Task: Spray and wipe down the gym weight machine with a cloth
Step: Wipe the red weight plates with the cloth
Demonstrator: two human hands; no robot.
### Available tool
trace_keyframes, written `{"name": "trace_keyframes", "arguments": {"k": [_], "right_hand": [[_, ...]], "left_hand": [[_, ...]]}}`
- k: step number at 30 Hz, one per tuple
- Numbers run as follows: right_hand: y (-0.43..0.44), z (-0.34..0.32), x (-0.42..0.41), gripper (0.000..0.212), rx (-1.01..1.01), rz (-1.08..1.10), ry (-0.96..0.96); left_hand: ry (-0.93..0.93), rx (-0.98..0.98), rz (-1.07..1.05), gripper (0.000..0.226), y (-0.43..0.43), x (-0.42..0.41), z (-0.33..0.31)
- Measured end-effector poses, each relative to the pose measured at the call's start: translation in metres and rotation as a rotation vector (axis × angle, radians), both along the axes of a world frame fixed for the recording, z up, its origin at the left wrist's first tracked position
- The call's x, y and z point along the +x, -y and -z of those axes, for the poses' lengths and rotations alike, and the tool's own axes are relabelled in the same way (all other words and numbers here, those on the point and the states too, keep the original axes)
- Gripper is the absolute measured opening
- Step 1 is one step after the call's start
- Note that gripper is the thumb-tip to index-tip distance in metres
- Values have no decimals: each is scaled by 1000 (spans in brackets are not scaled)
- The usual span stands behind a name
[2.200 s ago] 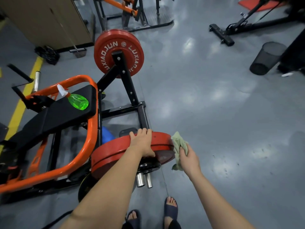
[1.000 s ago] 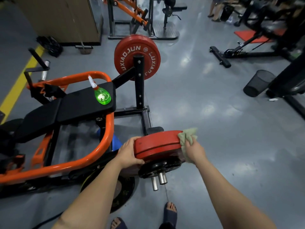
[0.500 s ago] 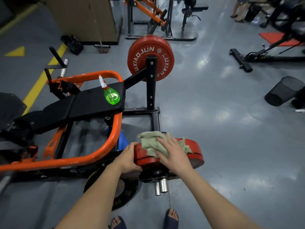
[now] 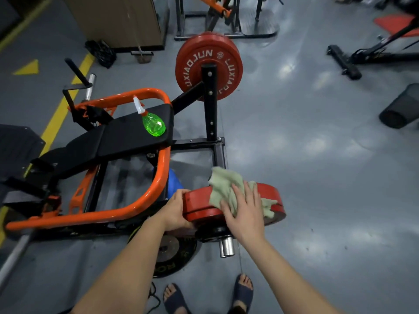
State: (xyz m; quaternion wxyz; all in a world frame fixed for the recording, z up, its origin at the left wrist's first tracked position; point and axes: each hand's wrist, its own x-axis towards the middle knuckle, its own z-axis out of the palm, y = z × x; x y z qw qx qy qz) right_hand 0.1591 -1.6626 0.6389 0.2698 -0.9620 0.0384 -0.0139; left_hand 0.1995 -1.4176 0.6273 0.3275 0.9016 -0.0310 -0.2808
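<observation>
An orange and black weight machine stands left of centre. A red weight plate is loaded on its near sleeve. My left hand grips the plate's left edge. My right hand lies flat with straight fingers on a pale green cloth, pressing it onto the top of the plate. A green spray bottle with a white nozzle lies on the black pad of the machine. A second red plate sits on the far side.
A black plate lies on the grey floor under the near sleeve. A black mesh bin stands at the right edge. Other machine frames stand at the back, a brown cabinet at the back left. My sandalled feet are below.
My right hand moved the cloth from the plate's right edge up onto its top face and pushed it farther across. My left hand shifted from the plate's top to its left edge.
</observation>
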Motion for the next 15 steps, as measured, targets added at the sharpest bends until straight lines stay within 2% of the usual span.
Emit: {"name": "trace_keyframes", "arguments": {"k": [2,3,6,9,12,15], "right_hand": [[23,-1,1,72,45,-125,-24],[37,2,3,74,79,-121,-64],[85,23,16,80,239,136,-202],[114,39,46,72,417,434,-408],[85,22,53,69,260,515,-413],[35,-2,35,60,95,263,-232]], "left_hand": [[2,9,-13,108,2,-2,0],[0,16,-16,108,3,-2,-2],[-12,46,11,107,11,-1,-11],[-30,98,38,109,15,3,-20],[2,180,58,108,18,1,-24],[147,321,140,120,26,-6,-25]]}}
